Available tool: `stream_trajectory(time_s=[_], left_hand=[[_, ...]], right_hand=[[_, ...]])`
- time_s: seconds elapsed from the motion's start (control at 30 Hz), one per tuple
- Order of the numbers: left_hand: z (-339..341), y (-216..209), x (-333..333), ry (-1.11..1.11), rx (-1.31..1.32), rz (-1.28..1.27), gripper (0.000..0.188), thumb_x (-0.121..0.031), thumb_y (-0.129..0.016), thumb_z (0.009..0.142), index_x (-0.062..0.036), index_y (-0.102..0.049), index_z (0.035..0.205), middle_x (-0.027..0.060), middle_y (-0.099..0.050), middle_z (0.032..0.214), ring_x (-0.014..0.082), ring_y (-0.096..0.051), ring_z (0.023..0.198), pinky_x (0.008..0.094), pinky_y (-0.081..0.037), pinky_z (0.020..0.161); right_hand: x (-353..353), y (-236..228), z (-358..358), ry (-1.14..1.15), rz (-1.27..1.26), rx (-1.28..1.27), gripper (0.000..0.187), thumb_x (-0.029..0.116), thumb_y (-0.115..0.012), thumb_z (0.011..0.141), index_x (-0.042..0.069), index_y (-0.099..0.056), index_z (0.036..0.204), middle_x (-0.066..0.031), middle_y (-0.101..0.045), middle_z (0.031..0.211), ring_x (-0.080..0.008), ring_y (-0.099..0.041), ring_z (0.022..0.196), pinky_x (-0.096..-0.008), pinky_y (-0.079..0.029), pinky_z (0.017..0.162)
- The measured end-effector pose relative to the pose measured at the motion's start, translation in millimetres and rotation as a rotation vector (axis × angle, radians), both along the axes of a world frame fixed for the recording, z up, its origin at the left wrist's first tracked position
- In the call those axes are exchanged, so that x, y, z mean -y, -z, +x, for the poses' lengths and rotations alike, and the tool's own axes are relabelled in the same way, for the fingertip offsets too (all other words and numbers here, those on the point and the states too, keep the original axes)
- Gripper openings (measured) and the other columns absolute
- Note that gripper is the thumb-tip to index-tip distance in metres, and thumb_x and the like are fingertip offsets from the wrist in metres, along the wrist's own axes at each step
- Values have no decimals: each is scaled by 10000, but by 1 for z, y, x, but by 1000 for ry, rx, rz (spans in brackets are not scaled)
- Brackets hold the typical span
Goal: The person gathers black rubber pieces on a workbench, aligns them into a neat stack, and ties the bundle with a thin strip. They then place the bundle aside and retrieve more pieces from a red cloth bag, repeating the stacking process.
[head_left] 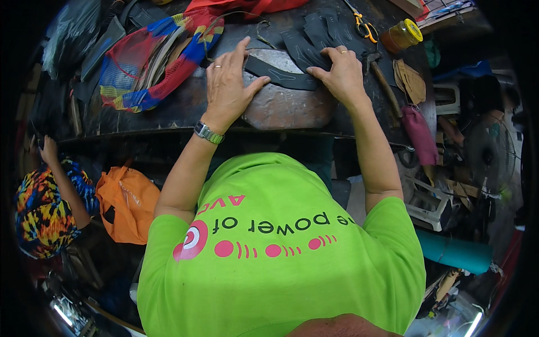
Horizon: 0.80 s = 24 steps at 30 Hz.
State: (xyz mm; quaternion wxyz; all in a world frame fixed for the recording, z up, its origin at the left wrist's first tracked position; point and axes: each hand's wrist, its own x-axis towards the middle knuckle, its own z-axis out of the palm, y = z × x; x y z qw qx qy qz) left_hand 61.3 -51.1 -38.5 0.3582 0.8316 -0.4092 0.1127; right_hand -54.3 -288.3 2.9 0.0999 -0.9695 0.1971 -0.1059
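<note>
The bright green short-sleeved shirt (pixel 281 236) with pink and black printing lies nearest the camera, below the near edge of the dark, worn bench (pixel 185 98). Just inside that edge, around its middle, sits a grey-brown, many-sided slab with a scuffed surface (pixel 289 109). The thin, gently curved black strip with pale drawn outlines (pixel 286 77) lies across the slab's far part, its right end lower than its left.

The person's left grip (pixel 227 84) is spread at the strip's left end, the thumb extended to its near side, the fingers pointing toward the bench's far edge. The right grip (pixel 345 73) is also parted, thumb at the strip's right end, index finger by the loose black marked pieces (pixel 331 33) toward the far edge. How firmly either presses cannot be told.

The strip looks light and flexible, perhaps leather-like or rubbery, likely to bend rather than break; its smooth face may slide on the slab. Its two ends seem the best holds, sparing the pale lines from rubbing. Near the bench's right edge lies a hammer with a wooden handle (pixel 386 87).
</note>
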Motion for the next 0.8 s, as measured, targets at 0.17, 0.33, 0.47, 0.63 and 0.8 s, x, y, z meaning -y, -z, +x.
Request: stream_trajectory(time_s=[0.17,0.33,0.47,0.63,0.8], left_hand=[[-2,-1,-1,-11,-25,-47,962,-370,-862,776,-132,-377,1572,35,-675,1187,263,-562,1190,442,-366,1043],[-3,-2,-1,-11,7,-5,897,-359,-855,781,-146,-431,1542,38,-673,1205,266,-564,1196,444,-365,1052],[-3,-2,-1,-5,20,7,786,-362,-834,795,-151,-513,1481,67,-669,1237,278,-558,1221,447,-361,1070],[-2,-1,-1,2,56,2,687,-381,-809,811,-143,-583,1415,94,-667,1243,291,-558,1230,447,-359,1078],[-2,-1,-1,9,69,8,693,-379,-809,812,-141,-578,1421,95,-665,1255,297,-558,1229,447,-359,1081]], right_hand=[[-5,-1,3,-9,135,63,508,282,-846,780,55,-662,1195,-157,-692,1174,-348,-609,1157,-447,-440,996],[-4,5,3,-58,227,147,503,244,-818,807,51,-639,1235,-193,-709,1171,-380,-640,1140,-457,-477,995],[-1,8,1,-68,247,161,500,235,-810,811,44,-653,1246,-196,-710,1172,-378,-641,1142,-455,-487,1008],[-1,11,-1,-105,188,202,501,220,-823,823,57,-672,1272,-179,-708,1202,-340,-672,1136,-403,-510,990],[-2,14,-4,-128,155,245,475,181,-809,832,57,-684,1273,-181,-709,1205,-340,-668,1144,-400,-513,994]])
